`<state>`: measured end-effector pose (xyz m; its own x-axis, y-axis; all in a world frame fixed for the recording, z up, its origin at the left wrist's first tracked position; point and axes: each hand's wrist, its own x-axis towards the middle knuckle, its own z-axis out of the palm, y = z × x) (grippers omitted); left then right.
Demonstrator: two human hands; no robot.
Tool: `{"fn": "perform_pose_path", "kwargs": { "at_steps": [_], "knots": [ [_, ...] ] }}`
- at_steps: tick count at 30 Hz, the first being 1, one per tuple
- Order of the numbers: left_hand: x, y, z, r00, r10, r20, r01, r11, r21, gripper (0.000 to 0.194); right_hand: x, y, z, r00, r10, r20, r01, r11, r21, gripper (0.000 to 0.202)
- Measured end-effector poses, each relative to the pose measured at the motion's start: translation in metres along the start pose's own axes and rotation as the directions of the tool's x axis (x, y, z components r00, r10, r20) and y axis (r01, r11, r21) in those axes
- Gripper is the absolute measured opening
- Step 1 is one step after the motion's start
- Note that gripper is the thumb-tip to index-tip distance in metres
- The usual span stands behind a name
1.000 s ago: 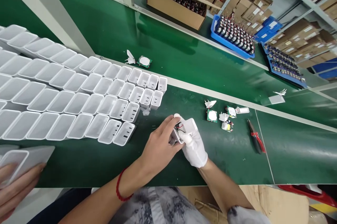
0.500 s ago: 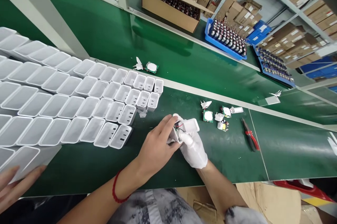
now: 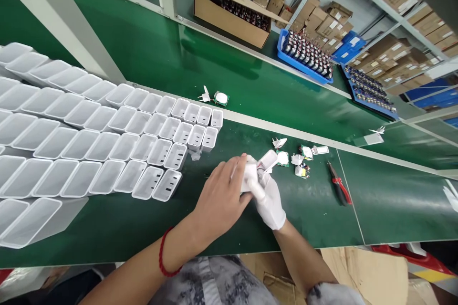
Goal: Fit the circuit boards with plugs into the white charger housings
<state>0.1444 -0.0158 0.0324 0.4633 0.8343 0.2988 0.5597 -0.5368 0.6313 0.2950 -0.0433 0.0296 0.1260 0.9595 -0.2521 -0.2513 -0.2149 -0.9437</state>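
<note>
My bare left hand (image 3: 220,195), with a red cord at the wrist, is wrapped round a white plastic housing (image 3: 249,173) from the left. From the right, my right hand (image 3: 268,197) in a white glove grips the same housing, its thumb across the front. A small white rectangular piece (image 3: 267,160) sticks out at the upper right of the housing, beside the gloved fingers. The inside of the housing is hidden. Close by on the green bench lie a white plug piece (image 3: 279,143) and a round-topped circuit board (image 3: 282,158).
Rows of white open cases (image 3: 103,145) fill the left. Red-handled pliers (image 3: 339,184) and another board (image 3: 302,170) lie to the right. A blue tray of parts (image 3: 306,57) and a cardboard box (image 3: 231,16) stand behind.
The housing has turned in my hands, and its wired interior no longer shows. The small white piece now tilts upward. Another person's hand at the lower left has left view.
</note>
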Motion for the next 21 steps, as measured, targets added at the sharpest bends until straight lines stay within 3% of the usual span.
{"fn": "perform_pose_path", "kwargs": {
  "at_steps": [2,5,7,10,14,17,19,21],
  "knots": [
    [-0.002,0.006,-0.003,1.000,0.023,-0.003,-0.023,0.995,-0.098,0.077,0.003,0.000,0.001,0.991,0.119,-0.054,-0.104,0.969,0.224,0.039],
    [-0.002,0.008,-0.007,0.998,-0.054,-0.040,0.046,0.980,-0.194,0.069,0.009,-0.002,0.000,0.964,0.261,0.054,-0.250,0.815,0.523,0.035],
    [-0.001,0.007,-0.007,0.996,-0.068,-0.061,0.053,0.974,-0.220,0.055,0.012,-0.005,0.000,0.948,0.298,0.108,-0.301,0.741,0.600,0.032],
    [0.000,0.004,-0.006,0.997,-0.032,-0.068,0.015,0.972,-0.234,0.046,0.014,-0.007,0.001,0.938,0.326,0.120,-0.326,0.706,0.629,0.030],
    [-0.002,0.001,-0.002,0.996,-0.016,-0.093,-0.006,0.974,-0.225,0.047,0.013,-0.004,0.004,0.942,0.315,0.117,-0.323,0.758,0.566,0.030],
    [-0.005,-0.004,0.001,0.995,-0.006,-0.098,-0.010,0.986,-0.164,0.049,0.014,-0.005,0.000,0.958,0.270,0.102,-0.287,0.859,0.424,0.037],
    [-0.008,-0.009,-0.003,0.996,0.026,-0.084,-0.033,0.996,-0.081,0.051,0.022,-0.012,-0.008,0.986,0.164,0.035,-0.168,0.963,0.211,0.042],
    [-0.013,-0.016,-0.012,0.995,0.081,-0.059,-0.081,0.997,0.000,0.047,0.043,-0.027,-0.022,0.998,-0.046,-0.049,0.040,0.993,-0.114,0.048]
  ]
}}
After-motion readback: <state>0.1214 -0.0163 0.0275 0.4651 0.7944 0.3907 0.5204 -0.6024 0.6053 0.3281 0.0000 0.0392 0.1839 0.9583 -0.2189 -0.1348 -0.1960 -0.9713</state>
